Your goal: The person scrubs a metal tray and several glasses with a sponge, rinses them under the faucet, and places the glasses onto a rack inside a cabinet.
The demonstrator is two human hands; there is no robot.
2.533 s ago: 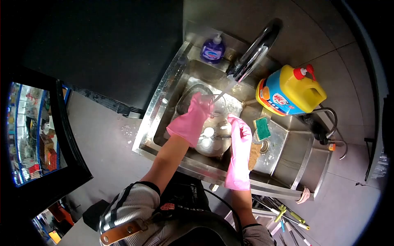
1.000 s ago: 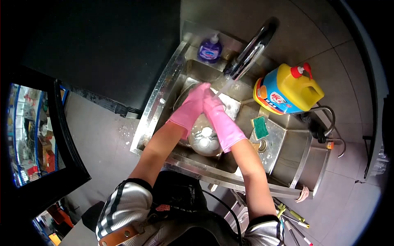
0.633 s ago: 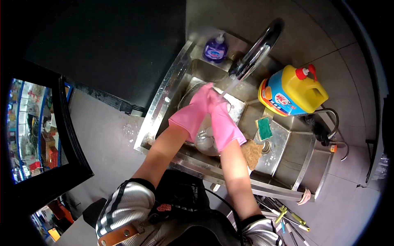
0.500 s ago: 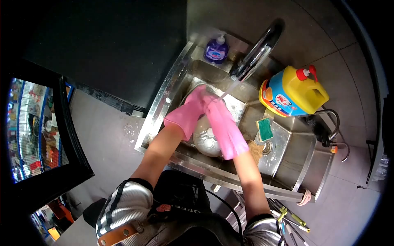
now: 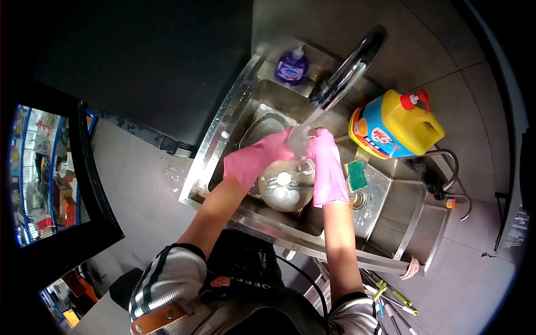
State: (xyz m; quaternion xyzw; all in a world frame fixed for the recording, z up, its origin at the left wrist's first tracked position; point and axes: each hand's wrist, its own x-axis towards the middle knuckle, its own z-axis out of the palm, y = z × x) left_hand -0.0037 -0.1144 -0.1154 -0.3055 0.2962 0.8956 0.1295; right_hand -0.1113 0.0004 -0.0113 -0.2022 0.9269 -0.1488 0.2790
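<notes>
Both my hands wear long pink rubber gloves and are over the left basin of the steel sink (image 5: 192, 187). My left hand (image 5: 279, 146) and my right hand (image 5: 322, 142) grip a whitish, see-through vessel (image 5: 299, 140) from its two sides. Water from the chrome tap (image 5: 349, 72) runs onto it, and the spray blurs its exact kind. Just below my hands, a round clear bowl (image 5: 268, 190) holds water and several small white round pieces. Beyond my left hand lies a clear container (image 5: 265, 127) in the basin.
A purple soap bottle (image 5: 291, 66) stands on the sink's back ledge. To the right are a large yellow detergent jug (image 5: 396, 125), a green-and-yellow sponge (image 5: 357, 175) and a drain (image 5: 359, 200). A pink cloth (image 5: 410, 268) hangs at the front edge, above several long handles (image 5: 393, 304).
My hands have moved apart, and the whitish vessel between them now shows under the water. My right forearm has swung upright; the brown cloth beside it no longer shows. More of the bowl is visible.
</notes>
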